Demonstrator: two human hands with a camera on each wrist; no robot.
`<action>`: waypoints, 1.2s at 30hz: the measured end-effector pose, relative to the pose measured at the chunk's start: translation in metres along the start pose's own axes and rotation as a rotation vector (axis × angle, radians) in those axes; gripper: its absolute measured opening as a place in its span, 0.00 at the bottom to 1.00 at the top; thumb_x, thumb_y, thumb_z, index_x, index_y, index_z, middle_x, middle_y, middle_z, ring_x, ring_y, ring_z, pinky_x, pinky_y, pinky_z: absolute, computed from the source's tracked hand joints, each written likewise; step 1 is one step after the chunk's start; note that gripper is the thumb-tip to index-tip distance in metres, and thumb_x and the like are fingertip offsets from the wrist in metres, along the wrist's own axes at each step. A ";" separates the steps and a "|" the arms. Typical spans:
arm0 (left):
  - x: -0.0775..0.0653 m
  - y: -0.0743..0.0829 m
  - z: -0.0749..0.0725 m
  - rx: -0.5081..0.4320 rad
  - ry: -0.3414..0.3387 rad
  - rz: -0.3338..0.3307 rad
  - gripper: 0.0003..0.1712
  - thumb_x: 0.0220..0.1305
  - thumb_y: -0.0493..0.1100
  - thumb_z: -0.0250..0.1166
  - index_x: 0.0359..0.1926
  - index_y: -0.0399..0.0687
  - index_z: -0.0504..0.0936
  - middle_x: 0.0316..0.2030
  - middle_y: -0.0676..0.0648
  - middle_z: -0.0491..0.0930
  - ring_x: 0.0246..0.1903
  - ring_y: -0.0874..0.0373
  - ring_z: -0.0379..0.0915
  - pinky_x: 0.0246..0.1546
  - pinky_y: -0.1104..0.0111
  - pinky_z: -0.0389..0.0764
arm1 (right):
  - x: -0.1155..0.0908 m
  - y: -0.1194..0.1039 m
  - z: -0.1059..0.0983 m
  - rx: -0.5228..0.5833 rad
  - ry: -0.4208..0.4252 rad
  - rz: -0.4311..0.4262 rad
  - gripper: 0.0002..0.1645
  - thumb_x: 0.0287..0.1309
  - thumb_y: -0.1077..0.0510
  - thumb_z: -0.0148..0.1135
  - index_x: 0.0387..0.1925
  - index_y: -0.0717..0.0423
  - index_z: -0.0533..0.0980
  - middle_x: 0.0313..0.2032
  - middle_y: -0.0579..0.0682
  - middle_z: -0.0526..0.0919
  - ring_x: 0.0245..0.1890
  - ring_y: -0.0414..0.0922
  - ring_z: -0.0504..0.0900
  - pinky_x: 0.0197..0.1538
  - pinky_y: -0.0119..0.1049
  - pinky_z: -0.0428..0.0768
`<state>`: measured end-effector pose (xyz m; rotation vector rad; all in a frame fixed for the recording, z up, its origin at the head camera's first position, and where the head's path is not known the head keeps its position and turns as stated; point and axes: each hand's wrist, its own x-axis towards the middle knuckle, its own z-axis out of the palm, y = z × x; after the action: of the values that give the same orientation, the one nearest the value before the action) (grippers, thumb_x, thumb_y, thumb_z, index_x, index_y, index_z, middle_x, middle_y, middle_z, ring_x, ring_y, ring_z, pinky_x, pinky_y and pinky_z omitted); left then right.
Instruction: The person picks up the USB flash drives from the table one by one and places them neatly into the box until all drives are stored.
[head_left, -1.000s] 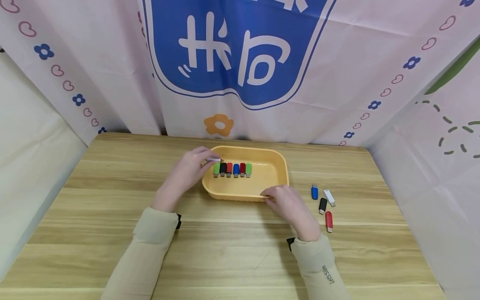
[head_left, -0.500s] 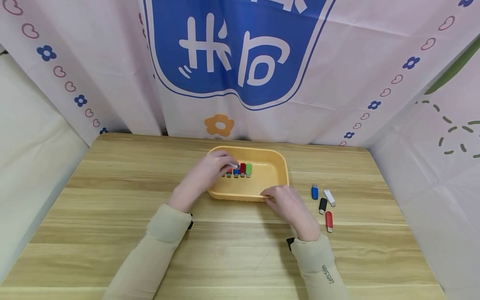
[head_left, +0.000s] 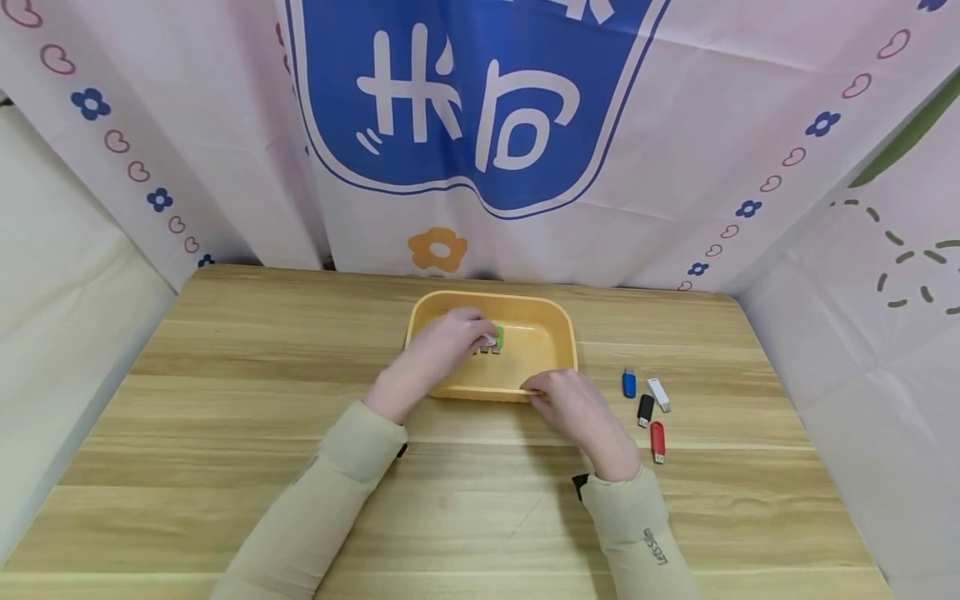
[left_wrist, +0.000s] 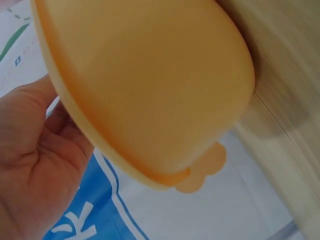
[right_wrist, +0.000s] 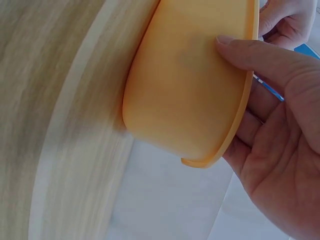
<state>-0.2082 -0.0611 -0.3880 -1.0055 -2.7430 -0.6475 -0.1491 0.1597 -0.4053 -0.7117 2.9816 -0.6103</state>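
My left hand (head_left: 447, 343) reaches into the yellow plastic basket (head_left: 536, 393) and pinches a white USB stick (head_left: 489, 340), mostly covered by its fingers. Beneath it stands the row of USB sticks; a green USB stick (head_left: 500, 335) shows at the right end, and the others are largely hidden by the hand. My right hand (head_left: 583, 410) grips the basket's near rim, thumb outside and fingers over the edge, as the right wrist view shows. In the left wrist view the basket's wall (left_wrist: 150, 80) hides the left fingertips.
Right of the basket on the wooden table (head_left: 480, 517) lie a blue USB stick (head_left: 629, 383), a white USB stick (head_left: 659, 395), a black USB stick (head_left: 646, 411) and a red USB stick (head_left: 657, 442). A printed curtain (head_left: 510, 242) hangs behind the table.
My left hand, with the white USB stick, has moved right over the row from its left end toward the green stick at the right end. My right hand stays on the rim.
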 end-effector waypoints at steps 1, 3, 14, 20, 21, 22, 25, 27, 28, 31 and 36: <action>0.001 0.001 0.001 0.005 -0.006 0.002 0.09 0.64 0.38 0.67 0.45 0.46 0.88 0.44 0.47 0.85 0.46 0.53 0.82 0.49 0.65 0.84 | 0.000 0.000 0.000 -0.001 0.000 0.000 0.07 0.59 0.62 0.68 0.38 0.51 0.88 0.38 0.48 0.91 0.34 0.38 0.85 0.40 0.38 0.85; 0.002 0.002 0.003 0.020 -0.017 0.007 0.09 0.64 0.38 0.67 0.45 0.47 0.88 0.44 0.47 0.85 0.46 0.53 0.82 0.49 0.66 0.84 | 0.000 0.000 0.000 -0.003 0.001 -0.002 0.06 0.59 0.62 0.69 0.37 0.51 0.88 0.38 0.48 0.91 0.33 0.38 0.85 0.39 0.38 0.85; 0.013 0.011 0.011 -0.026 -0.094 0.005 0.09 0.68 0.38 0.65 0.48 0.45 0.80 0.39 0.49 0.86 0.43 0.55 0.81 0.44 0.68 0.83 | 0.000 0.000 -0.001 -0.007 0.007 -0.009 0.06 0.59 0.63 0.68 0.37 0.51 0.88 0.37 0.47 0.90 0.33 0.38 0.85 0.39 0.38 0.85; 0.022 0.012 0.020 -0.030 -0.141 0.008 0.07 0.69 0.36 0.63 0.47 0.44 0.78 0.36 0.50 0.84 0.35 0.59 0.77 0.39 0.69 0.81 | 0.000 0.000 0.000 -0.003 0.001 -0.007 0.06 0.60 0.63 0.68 0.36 0.50 0.88 0.37 0.46 0.90 0.32 0.36 0.82 0.39 0.38 0.84; 0.024 0.013 0.021 -0.029 -0.150 0.005 0.07 0.69 0.36 0.62 0.47 0.44 0.78 0.35 0.50 0.83 0.34 0.59 0.76 0.38 0.69 0.81 | 0.000 0.000 0.000 -0.002 0.000 -0.006 0.06 0.60 0.63 0.68 0.36 0.50 0.88 0.37 0.46 0.90 0.32 0.36 0.82 0.39 0.38 0.84; 0.025 0.013 0.022 -0.032 -0.158 -0.003 0.07 0.69 0.35 0.62 0.47 0.44 0.78 0.35 0.50 0.83 0.33 0.60 0.75 0.38 0.70 0.80 | 0.000 0.000 0.000 -0.001 0.000 -0.006 0.06 0.59 0.63 0.68 0.36 0.51 0.88 0.37 0.46 0.90 0.32 0.36 0.82 0.39 0.38 0.84; 0.028 0.015 0.024 -0.027 -0.181 -0.022 0.07 0.70 0.34 0.61 0.47 0.45 0.78 0.36 0.49 0.83 0.33 0.59 0.75 0.38 0.70 0.80 | 0.000 0.001 0.000 0.000 0.000 -0.005 0.06 0.59 0.63 0.68 0.37 0.51 0.88 0.37 0.46 0.90 0.32 0.36 0.82 0.40 0.38 0.84; 0.030 0.017 0.025 -0.025 -0.195 -0.031 0.07 0.70 0.34 0.61 0.47 0.45 0.77 0.37 0.49 0.83 0.33 0.59 0.75 0.39 0.70 0.80 | 0.000 0.001 0.000 -0.001 0.001 -0.004 0.06 0.59 0.62 0.68 0.37 0.51 0.88 0.37 0.46 0.90 0.32 0.36 0.82 0.40 0.38 0.84; 0.030 0.017 0.026 -0.023 -0.201 -0.036 0.07 0.70 0.34 0.61 0.47 0.45 0.77 0.37 0.48 0.83 0.34 0.59 0.75 0.40 0.70 0.80 | 0.000 0.001 0.000 -0.002 0.002 -0.004 0.06 0.59 0.62 0.68 0.37 0.51 0.88 0.37 0.46 0.90 0.32 0.36 0.82 0.39 0.38 0.84; 0.032 0.018 0.028 -0.016 -0.213 -0.049 0.07 0.70 0.34 0.60 0.47 0.46 0.77 0.36 0.48 0.83 0.33 0.58 0.75 0.40 0.70 0.80 | 0.001 0.001 0.000 -0.003 0.003 -0.004 0.06 0.59 0.62 0.69 0.37 0.51 0.88 0.37 0.46 0.90 0.31 0.36 0.81 0.38 0.37 0.83; 0.034 0.017 0.032 -0.012 -0.230 -0.068 0.07 0.68 0.32 0.60 0.45 0.44 0.78 0.34 0.48 0.82 0.32 0.57 0.74 0.38 0.69 0.78 | 0.001 0.001 0.001 0.004 0.003 -0.004 0.06 0.59 0.62 0.69 0.37 0.51 0.88 0.37 0.46 0.90 0.31 0.35 0.80 0.39 0.36 0.83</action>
<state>-0.2226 -0.0153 -0.4016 -1.0543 -2.9863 -0.5930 -0.1503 0.1602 -0.4064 -0.7168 2.9820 -0.6182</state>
